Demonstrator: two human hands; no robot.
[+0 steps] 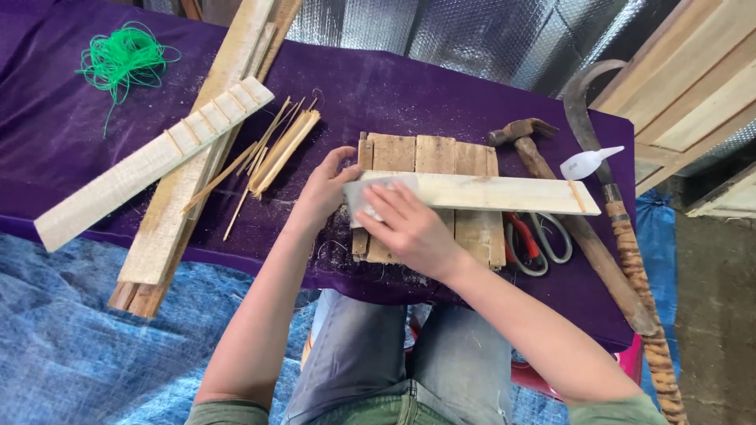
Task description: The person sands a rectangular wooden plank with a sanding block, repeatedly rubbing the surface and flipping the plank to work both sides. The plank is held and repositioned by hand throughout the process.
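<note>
A light wooden plank (504,193) lies across a small pallet of wooden slats (429,153) on the purple cloth. My right hand (409,228) presses a pale sheet of sandpaper (366,197) against the plank's left end. My left hand (323,189) rests beside it, fingers touching the plank's left end and the pallet's edge. Sawdust lies on the cloth below the pallet.
A hammer (524,134), red-handled scissors (531,240), a white glue bottle (587,161) and a curved sickle (630,236) lie to the right. Long boards (157,157), thin sticks (276,149) and green string (122,59) are at left. The purple table edge (236,260) runs along my knees.
</note>
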